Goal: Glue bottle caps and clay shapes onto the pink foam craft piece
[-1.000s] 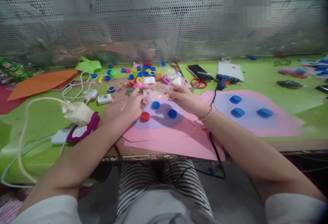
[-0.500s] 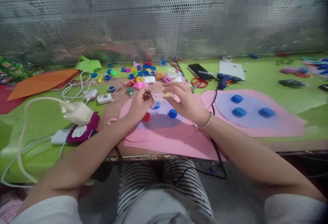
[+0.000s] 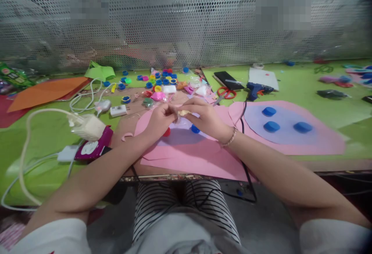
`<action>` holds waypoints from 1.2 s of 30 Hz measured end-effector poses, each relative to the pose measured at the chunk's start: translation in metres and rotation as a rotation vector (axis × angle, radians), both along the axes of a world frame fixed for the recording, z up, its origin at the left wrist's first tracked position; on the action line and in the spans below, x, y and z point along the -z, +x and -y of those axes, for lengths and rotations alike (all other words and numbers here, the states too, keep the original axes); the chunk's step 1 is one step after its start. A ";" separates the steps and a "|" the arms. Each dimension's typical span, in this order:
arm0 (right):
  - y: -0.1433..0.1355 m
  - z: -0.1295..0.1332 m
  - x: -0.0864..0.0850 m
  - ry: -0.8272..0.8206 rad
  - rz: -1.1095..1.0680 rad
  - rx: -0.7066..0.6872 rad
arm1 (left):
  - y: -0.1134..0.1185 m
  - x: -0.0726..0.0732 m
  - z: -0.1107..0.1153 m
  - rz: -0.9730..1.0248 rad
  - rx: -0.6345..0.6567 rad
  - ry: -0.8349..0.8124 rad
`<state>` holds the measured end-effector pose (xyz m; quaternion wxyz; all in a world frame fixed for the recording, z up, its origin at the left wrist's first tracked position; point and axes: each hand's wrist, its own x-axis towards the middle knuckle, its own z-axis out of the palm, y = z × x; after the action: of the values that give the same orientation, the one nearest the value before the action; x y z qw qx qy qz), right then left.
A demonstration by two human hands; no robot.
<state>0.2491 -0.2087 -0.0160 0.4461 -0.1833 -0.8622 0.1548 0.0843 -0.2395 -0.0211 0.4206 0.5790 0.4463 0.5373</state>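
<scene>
Over the middle of the pink paper, my two hands meet. My left hand is closed in a pinch on a small clear plastic wrapper. A pale yellow clay-like lump is pinched by my right hand, its tip against the left fingers. Beneath them lies a lilac paper oval on the pink paper. A red bottle cap shows under the left hand and a blue bottle cap under the right; both are partly covered.
Right of my hands, three blue caps sit on another lilac oval. Behind are red-handled scissors, a black phone, a blue glue gun and several loose caps. Chargers, cables and a purple power strip lie left.
My hands have come together; the right moved left with the yellow lump until it reached the left fingers. A blue cap between them is now hidden.
</scene>
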 end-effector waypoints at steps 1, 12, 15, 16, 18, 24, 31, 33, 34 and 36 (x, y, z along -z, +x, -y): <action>0.001 0.000 -0.002 -0.053 -0.047 0.019 | -0.001 0.001 -0.002 0.026 0.002 -0.007; 0.015 -0.001 -0.017 -0.047 -0.116 0.130 | -0.006 0.006 -0.015 0.323 -0.042 -0.134; 0.012 0.002 -0.014 0.095 0.003 0.125 | 0.000 0.000 -0.010 0.346 -0.073 -0.190; 0.011 0.001 -0.012 0.129 0.029 0.114 | 0.002 -0.002 -0.008 0.358 -0.082 -0.219; 0.009 0.000 -0.009 0.182 0.076 0.077 | 0.005 -0.003 -0.006 0.408 -0.063 -0.276; 0.006 -0.003 -0.005 0.202 0.138 0.008 | 0.007 0.003 -0.005 0.607 0.108 -0.400; 0.004 -0.012 0.003 -0.276 -0.108 0.038 | 0.003 0.005 -0.010 0.570 0.080 -0.391; 0.005 -0.015 0.003 -0.403 -0.213 0.068 | 0.002 0.005 -0.010 0.561 0.050 -0.376; 0.006 -0.015 0.002 -0.433 -0.249 0.073 | 0.002 0.005 -0.010 0.548 0.038 -0.367; 0.008 -0.015 0.000 -0.434 -0.286 0.084 | 0.002 0.007 -0.010 0.504 0.013 -0.336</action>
<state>0.2571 -0.1938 -0.0159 0.5197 -0.2867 -0.7287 0.3415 0.0862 -0.2292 -0.0279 0.6114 0.3524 0.4069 0.5800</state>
